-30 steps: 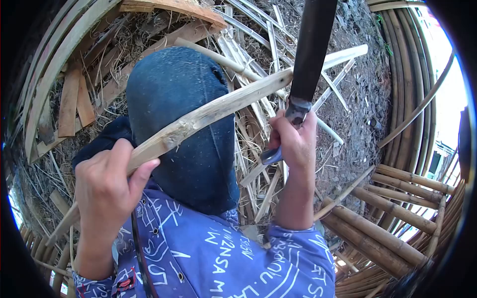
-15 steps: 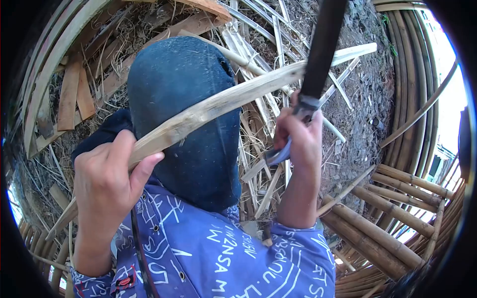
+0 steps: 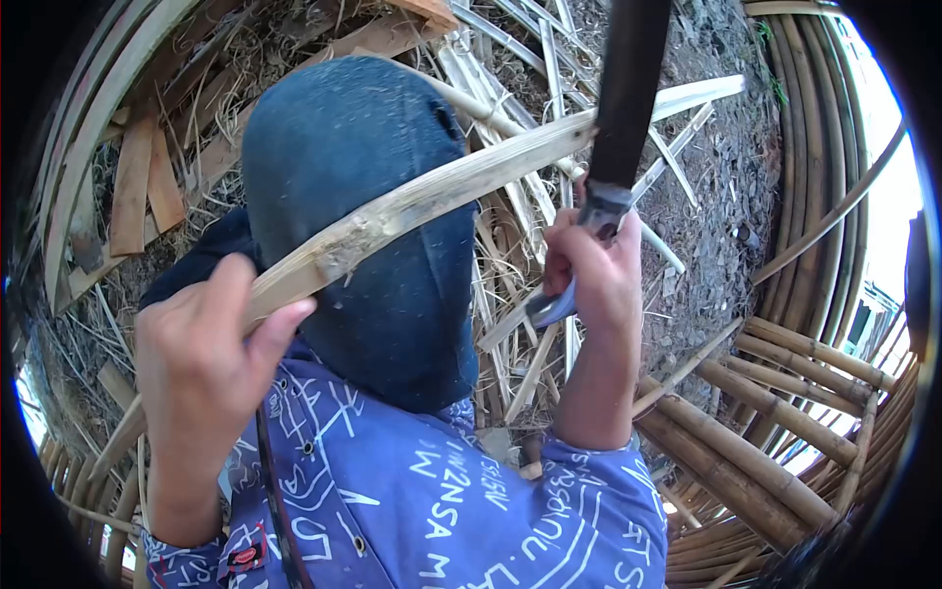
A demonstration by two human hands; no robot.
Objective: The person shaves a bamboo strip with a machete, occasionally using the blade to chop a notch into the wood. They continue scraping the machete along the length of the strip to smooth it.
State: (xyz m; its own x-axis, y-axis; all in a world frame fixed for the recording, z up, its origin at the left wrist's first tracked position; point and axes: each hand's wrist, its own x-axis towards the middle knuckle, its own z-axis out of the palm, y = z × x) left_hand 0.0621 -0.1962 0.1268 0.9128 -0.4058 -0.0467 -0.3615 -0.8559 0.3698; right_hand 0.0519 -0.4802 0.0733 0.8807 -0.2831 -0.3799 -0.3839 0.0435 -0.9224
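Note:
My left hand (image 3: pixel 201 353) is closed around one end of a bamboo strip (image 3: pixel 432 204), thumb and fingers pressing its two sides. The pale strip slants up to the right across my dark-clothed knee (image 3: pixel 343 128), with a rough knot along its length. Its tail pokes out below my left hand. In my right hand (image 3: pixel 599 265) is the handle of a machete (image 3: pixel 628 108), fingers wrapped round it. The dark blade points upward and crosses over the strip near its far end.
Split bamboo strips (image 3: pixel 491 83), fine shavings and flat wooden pieces (image 3: pixel 135 187) litter the ground. Long bamboo poles (image 3: pixel 810 187) stand along the right. A bamboo frame (image 3: pixel 746 461) is at lower right, and curved strips (image 3: pixel 108 128) lean at upper left.
My left hand has moved slightly left with the bamboo strip, and the strip has turned a little, so its knot shows more. The machete has shifted only slightly against it.

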